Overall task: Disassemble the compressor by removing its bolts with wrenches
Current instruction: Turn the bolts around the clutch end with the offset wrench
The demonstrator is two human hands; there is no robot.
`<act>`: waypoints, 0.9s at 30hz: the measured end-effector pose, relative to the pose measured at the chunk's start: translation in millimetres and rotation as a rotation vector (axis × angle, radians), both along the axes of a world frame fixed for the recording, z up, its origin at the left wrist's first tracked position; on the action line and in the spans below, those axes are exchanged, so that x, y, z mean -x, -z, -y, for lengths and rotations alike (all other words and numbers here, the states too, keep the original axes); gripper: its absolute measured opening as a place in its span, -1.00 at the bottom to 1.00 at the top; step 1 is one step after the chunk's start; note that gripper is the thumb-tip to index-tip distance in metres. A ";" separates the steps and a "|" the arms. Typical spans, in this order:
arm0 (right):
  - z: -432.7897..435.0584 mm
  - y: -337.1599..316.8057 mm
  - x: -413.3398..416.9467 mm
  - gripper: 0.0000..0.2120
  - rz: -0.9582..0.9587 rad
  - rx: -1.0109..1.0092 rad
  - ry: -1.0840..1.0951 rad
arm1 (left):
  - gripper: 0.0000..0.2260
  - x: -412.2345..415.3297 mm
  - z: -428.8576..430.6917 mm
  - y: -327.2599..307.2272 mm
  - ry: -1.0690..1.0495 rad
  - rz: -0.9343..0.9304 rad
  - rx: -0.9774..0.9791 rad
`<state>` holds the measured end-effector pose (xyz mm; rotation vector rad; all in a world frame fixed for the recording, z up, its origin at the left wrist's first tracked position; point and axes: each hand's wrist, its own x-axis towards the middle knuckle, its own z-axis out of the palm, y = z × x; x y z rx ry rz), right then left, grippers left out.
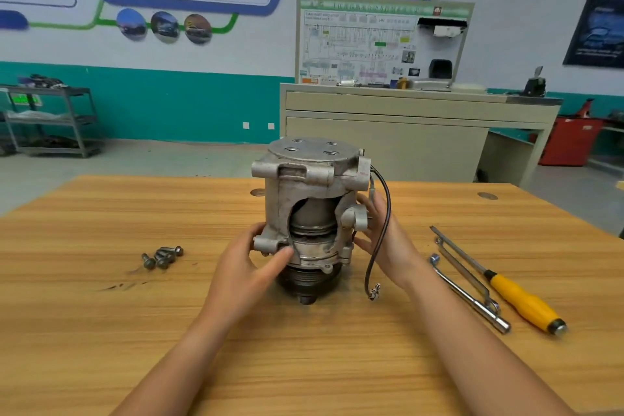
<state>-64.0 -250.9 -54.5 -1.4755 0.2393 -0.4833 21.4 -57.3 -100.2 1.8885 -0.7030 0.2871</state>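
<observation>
Bare left hand (256,257) and right hand (378,233), fingers curled round its side lugs, clasp the upright grey cast-metal compressor (310,192). Left of it, loose steel bolts (162,257); right, idle chrome wrenches (469,284). Housing apparently still unsplit.

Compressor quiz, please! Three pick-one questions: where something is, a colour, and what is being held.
1. Where are the loose bolts?
A) left of the compressor
B) on top of it
C) in a box

2. What colour is the screwdriver handle?
A) red
B) yellow
C) green

3. What do the left grip and right grip hold?
A) a bolt each
B) the compressor
C) the screwdriver

Answers:
1 A, since the bolts lie in a cluster to its left.
2 B, since the handle is plainly yellow.
3 B, since one grip holds each side of its lower body.
</observation>
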 end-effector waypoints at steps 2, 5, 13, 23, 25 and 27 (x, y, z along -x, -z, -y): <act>-7.9 1.1 -4.1 -0.21 -0.011 0.029 -0.006 | -0.48 0.4 -1.9 -1.7 -0.079 0.141 -0.063; -11.6 0.2 -1.0 -0.05 0.013 0.035 0.021 | -0.59 1.1 -6.1 -6.1 -0.122 0.277 -0.177; -18.9 5.8 11.8 -0.30 0.091 0.251 -0.055 | -0.74 -15.0 -14.8 -19.2 -0.046 0.369 -0.391; -23.9 9.9 9.9 -0.71 0.186 0.378 0.029 | -0.70 -26.7 -21.7 -33.3 0.061 0.428 -0.489; -23.5 10.6 8.6 -0.65 0.189 0.376 0.033 | -0.68 -27.4 -21.2 -34.6 0.063 0.427 -0.500; -20.9 11.1 6.7 -0.61 0.180 0.379 0.030 | -0.69 -26.7 -21.5 -35.5 0.065 0.440 -0.497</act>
